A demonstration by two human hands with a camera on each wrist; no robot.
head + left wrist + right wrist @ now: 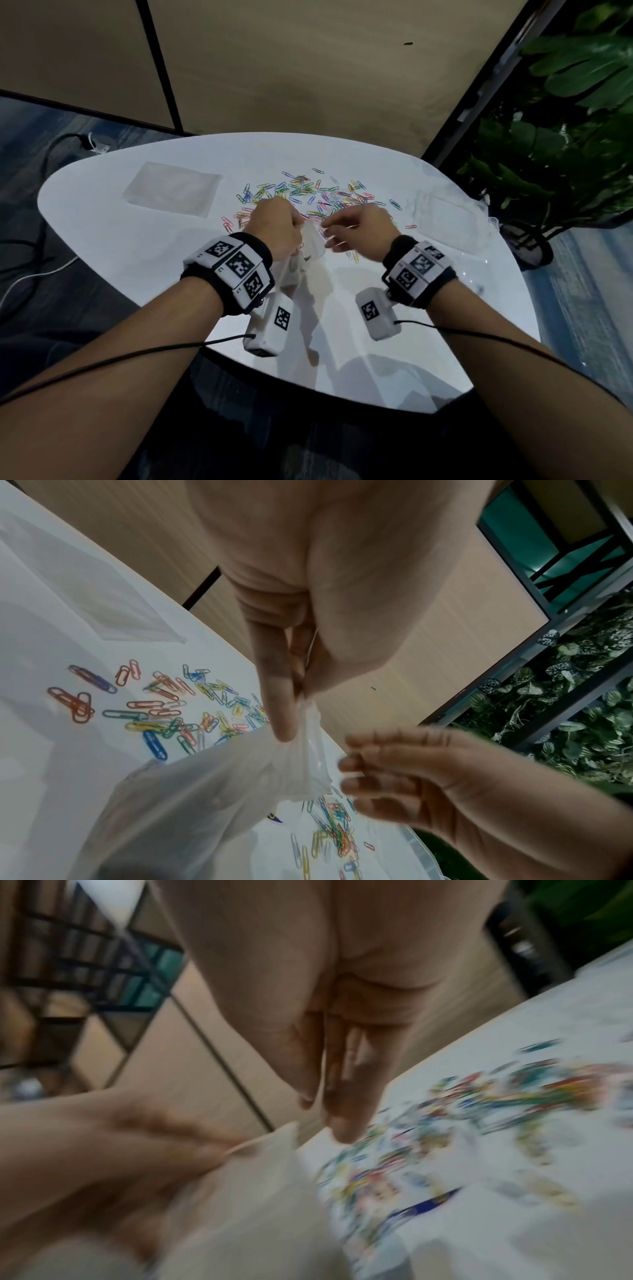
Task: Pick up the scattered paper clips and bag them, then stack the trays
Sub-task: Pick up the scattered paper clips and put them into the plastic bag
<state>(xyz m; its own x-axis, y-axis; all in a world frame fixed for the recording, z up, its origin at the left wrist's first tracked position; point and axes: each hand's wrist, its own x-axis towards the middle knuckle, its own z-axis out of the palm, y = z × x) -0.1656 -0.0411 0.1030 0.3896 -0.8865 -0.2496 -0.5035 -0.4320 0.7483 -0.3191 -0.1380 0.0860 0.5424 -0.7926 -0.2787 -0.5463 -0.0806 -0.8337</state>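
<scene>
- Paper clips (308, 197) lie scattered on the table (137, 246), just beyond your grip.
- Your left hand (274, 228) pinches the bag (212, 791) by its rim.
- Your right hand (359, 228) hovers beside it, fingers loosely apart, empty.
- Bagging has barely begun; next, hold the bag's mouth wide and gather clips.

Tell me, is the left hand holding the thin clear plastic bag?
Yes, the left hand pinches the gathered edge of the thin clear plastic bag between thumb and fingers, above the white table.
</scene>
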